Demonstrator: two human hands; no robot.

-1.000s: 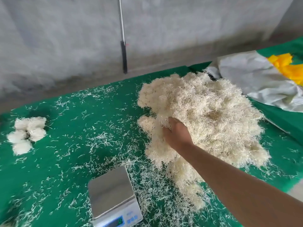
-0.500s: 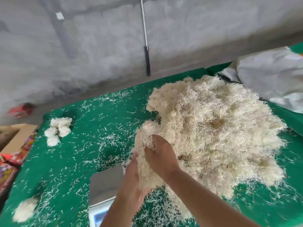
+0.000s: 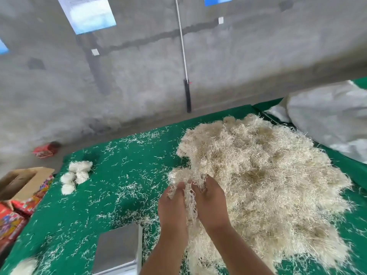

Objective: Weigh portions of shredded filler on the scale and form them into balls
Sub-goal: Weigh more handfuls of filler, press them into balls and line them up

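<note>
Head view: left hand and right hand side by side, both gripping filler clump at pile edge.

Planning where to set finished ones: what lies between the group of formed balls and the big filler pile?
In the head view, only green cloth strewn with loose shreds separates balls from pile.

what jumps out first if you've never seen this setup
The big pale heap of shredded filler covers the right half of the green cloth table. At its near left edge the left hand and right hand together pull a clump loose. Small finished filler balls sit at far left; the steel scale waits bare.
</note>
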